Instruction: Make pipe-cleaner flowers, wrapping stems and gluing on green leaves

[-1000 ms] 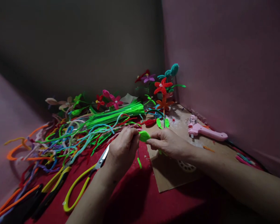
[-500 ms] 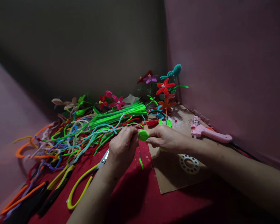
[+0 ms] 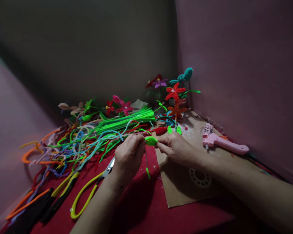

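Between my two hands is a bright green pipe-cleaner leaf, held level above the red tabletop. My left hand is closed, pinching the leaf's left end. On its right end, the fingertips of my right hand are pinched together. A thin dark wire with a short green piece at its lower end shows below the leaf; I cannot tell whether it joins what I hold. Yellow-handled scissors lie beside my left wrist, their blades partly hidden by it.
Behind my hands lies a bundle of green pipe cleaners, with a tangle of coloured ones to the left. Pliers rest at the left. Cardboard on the right bears a white ring and a pink glue gun. Pipe-cleaner flowers stand behind.
The view has shifted slightly, so most things sit a little further right. My right fingers have moved slightly along the leaf's right end; both hands still hold it.
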The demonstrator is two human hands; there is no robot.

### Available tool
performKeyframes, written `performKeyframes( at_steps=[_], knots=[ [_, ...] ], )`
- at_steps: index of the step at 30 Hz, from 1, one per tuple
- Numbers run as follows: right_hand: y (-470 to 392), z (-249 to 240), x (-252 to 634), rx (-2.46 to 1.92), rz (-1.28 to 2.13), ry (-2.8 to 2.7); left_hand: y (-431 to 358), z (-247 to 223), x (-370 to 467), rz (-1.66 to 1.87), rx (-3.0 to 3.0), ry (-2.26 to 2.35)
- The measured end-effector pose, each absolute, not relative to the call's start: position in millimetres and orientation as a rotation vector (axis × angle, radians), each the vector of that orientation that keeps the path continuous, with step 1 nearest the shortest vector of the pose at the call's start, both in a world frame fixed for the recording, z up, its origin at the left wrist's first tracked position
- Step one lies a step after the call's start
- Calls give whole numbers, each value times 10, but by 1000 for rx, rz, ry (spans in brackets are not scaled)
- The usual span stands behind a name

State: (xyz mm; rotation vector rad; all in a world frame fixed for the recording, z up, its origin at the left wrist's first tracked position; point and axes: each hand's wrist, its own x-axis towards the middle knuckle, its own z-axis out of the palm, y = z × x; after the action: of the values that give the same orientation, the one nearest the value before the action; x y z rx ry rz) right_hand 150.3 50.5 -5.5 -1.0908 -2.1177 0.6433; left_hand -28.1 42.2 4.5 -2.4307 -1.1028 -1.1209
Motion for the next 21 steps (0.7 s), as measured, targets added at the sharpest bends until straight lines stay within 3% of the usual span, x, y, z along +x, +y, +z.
performKeyframes(
  at_steps=[6, 21],
  knots=[
    [468, -77, 1486, -1140, 450, -2148, 417, 30, -263, -1164, -2451, -1072],
    [460, -118, 1484, -1109, 521, -2129, 407, 40, -249, -1132, -2446, -1031]
  ],
)
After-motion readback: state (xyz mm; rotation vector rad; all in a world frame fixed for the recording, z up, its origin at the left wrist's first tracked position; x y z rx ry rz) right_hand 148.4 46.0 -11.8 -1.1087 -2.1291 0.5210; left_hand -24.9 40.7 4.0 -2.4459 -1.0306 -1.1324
